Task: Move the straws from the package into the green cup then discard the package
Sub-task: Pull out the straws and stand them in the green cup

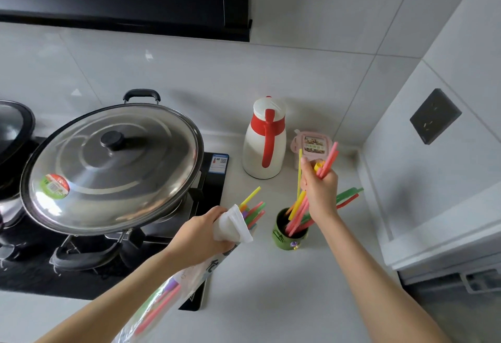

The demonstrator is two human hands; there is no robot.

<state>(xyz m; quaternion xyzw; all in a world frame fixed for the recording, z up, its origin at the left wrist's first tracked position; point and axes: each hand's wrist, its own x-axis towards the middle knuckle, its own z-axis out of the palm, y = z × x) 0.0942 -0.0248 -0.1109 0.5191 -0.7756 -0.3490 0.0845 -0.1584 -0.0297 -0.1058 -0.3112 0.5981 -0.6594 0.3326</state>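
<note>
My left hand (202, 230) grips a clear plastic straw package (233, 223) near its open mouth, where several coloured straws (253, 207) stick out. The bag's lower part trails back along my forearm with more straws inside. To its right a small green cup (282, 237) stands on the counter with several straws leaning in it. My right hand (321, 193) is just above the cup, closed around a bunch of pink, yellow and orange straws (329, 159) whose lower ends reach into the cup.
A large steel wok lid (113, 166) covers a pan on the black hob (214, 188) to the left. A white and red thermos jug (264, 139) and a pink-lidded container (314, 144) stand behind the cup. A tiled wall with a dark socket (435, 116) rises on the right.
</note>
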